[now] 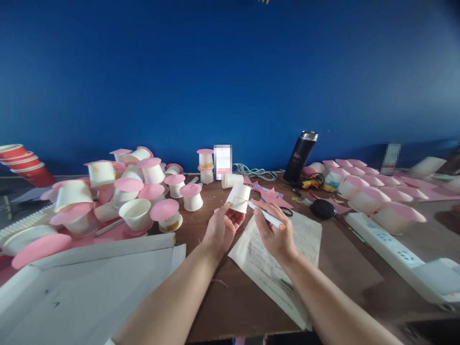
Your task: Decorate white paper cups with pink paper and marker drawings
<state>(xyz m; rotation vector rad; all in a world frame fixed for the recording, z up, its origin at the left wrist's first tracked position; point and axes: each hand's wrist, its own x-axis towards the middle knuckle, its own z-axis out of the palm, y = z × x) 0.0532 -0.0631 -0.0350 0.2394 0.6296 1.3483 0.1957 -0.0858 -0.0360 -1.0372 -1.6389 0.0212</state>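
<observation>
My left hand (223, 226) holds a small white paper cup (238, 197) upside down, above the brown table (341, 268). A yellowish line runs around the cup's side. My right hand (275, 230) grips a white pen with an orange end (268, 216), its tip close to the cup's right side. Both hands hover over a printed sheet of paper (305, 230).
Several white cups with pink paper discs (151, 191) pile at the left, and more (373, 196) at the right. A black flask (301, 155), a black round object (323, 208), a white power strip (388, 247), red stacked cups (25, 165) and white card sheets (89, 282) lie around.
</observation>
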